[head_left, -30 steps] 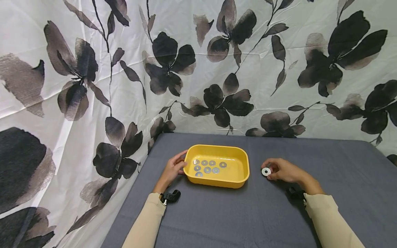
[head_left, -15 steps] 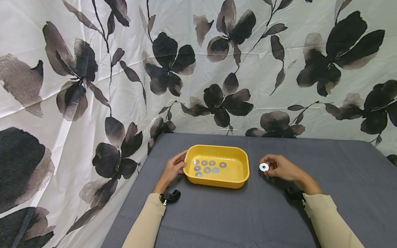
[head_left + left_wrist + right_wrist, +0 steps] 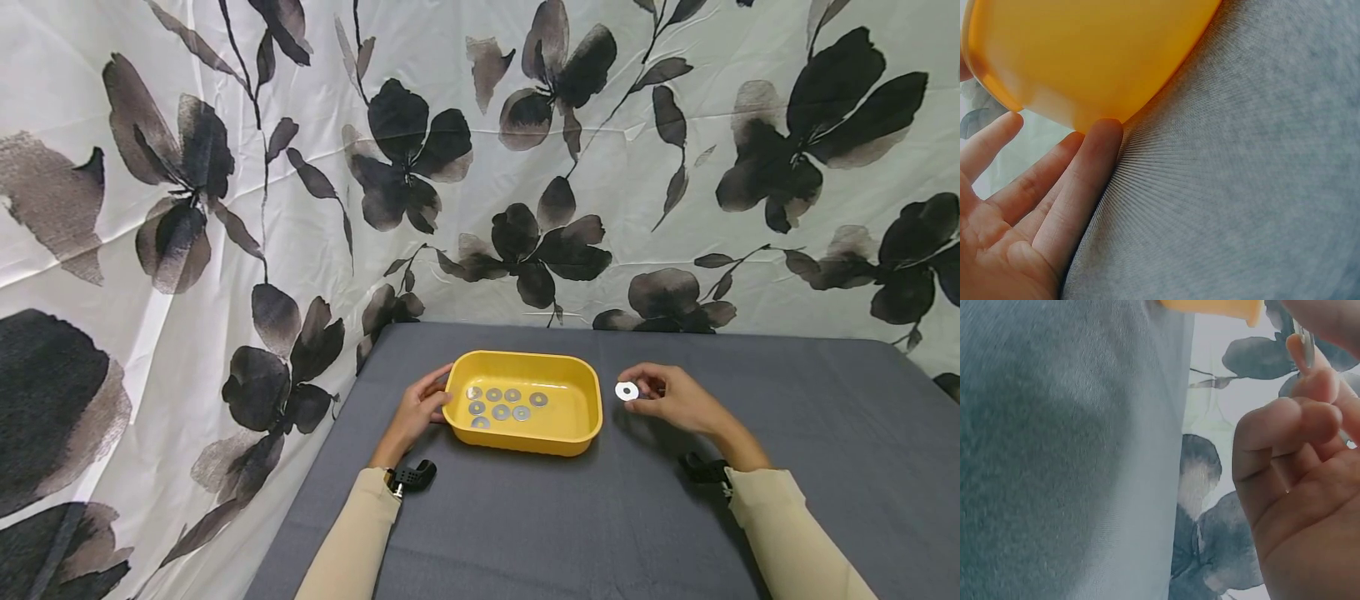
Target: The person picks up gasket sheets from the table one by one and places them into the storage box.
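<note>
A yellow plastic tray (image 3: 570, 408) stands on the grey cloth, with several flat metal washers (image 3: 507, 413) lying spread over its left half. My left hand (image 3: 408, 421) is at the tray's left end, thumb by the rim. In the left wrist view its fingers (image 3: 1072, 194) reach out nearly straight, tips against the outer wall. To the right of the tray, my right hand (image 3: 678, 404) pinches one silver washer (image 3: 621, 392) between thumb and finger, raised over the cloth. The right wrist view shows that washer (image 3: 1308, 349) edge-on, the other fingers curled toward the palm.
Grey cloth (image 3: 525, 525) covers the table. Behind and to the left hangs a white curtain (image 3: 450, 283) with dark flowers. Each wrist wears a black camera mount, such as the left mount (image 3: 415, 476).
My right hand has moved left and toward the far side, bringing the pinched washer nearer the tray. Left hand and tray look unmoved.
</note>
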Available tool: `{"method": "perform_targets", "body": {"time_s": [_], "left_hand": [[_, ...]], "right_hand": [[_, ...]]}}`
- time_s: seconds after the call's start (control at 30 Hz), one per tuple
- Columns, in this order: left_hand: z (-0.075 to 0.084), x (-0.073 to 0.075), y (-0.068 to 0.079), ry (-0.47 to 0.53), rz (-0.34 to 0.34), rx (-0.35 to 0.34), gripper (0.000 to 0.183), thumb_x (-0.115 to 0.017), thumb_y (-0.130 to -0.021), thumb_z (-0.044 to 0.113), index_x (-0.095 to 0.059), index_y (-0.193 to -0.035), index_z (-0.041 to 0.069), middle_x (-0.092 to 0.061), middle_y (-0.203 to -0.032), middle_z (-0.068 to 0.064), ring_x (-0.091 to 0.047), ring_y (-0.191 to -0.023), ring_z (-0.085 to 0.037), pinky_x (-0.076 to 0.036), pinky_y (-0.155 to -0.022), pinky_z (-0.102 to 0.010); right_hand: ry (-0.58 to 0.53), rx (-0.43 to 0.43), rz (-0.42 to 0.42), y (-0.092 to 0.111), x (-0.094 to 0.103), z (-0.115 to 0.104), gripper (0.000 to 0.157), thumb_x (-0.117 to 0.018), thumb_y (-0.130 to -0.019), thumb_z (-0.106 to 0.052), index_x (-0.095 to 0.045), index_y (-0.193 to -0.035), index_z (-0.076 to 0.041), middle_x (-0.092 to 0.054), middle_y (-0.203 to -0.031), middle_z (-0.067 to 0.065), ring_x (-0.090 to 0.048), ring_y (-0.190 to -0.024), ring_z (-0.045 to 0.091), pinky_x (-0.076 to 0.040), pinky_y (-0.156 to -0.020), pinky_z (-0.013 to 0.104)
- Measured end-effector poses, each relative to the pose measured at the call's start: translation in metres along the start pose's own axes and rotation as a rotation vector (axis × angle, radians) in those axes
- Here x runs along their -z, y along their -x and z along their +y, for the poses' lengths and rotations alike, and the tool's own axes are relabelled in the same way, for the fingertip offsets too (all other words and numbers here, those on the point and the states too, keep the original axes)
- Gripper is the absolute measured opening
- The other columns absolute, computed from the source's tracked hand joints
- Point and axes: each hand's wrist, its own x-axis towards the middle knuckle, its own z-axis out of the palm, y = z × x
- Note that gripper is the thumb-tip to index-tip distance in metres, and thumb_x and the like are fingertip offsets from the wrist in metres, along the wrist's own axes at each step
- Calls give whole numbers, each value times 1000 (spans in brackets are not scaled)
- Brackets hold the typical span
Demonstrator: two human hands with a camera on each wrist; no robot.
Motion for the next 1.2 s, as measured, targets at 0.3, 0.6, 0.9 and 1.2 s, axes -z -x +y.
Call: {"method": "perform_targets", "body": {"time_s": [0.3,0.6,0.9,1.2], "left_hand": [[1,1,1,-12,-4,7,51,-58,-92,16,-49,-140,29,-62,-122,-18,-65,-98,-30,-60,-70,-36],[15,4,4,-3,-75,36,54,-55,-95,13,-41,-147,19,-55,-132,-27,-57,-110,-46,-60,-74,-35],[34,1,14,-24,-88,37,55,-56,-95,13,-40,-148,14,-54,-131,-29,-58,-109,-44,-60,-74,-33],[32,2,12,-23,-86,34,55,-56,-95,14,-40,-147,14,-55,-131,-28,-60,-108,-42,-60,-74,-34]], "right_hand": [[-47,-2,-13,-1,-3,-13,35,-79,-78,-19,-65,-111,-14,-49,-80,5,-46,-66,10,-37,-55,24],[-97,53,-27,-3,-9,-20,36,-79,-79,-19,-66,-112,-15,-50,-81,5,-47,-67,10,-39,-54,24],[-157,121,-61,-10,-18,-32,36,-79,-78,-14,-67,-112,-10,-51,-81,9,-47,-66,10,-39,-53,22],[-176,156,-110,-24,-30,-43,32,-78,-79,-17,-68,-110,-12,-51,-79,8,-48,-67,9,-42,-55,20]]}}
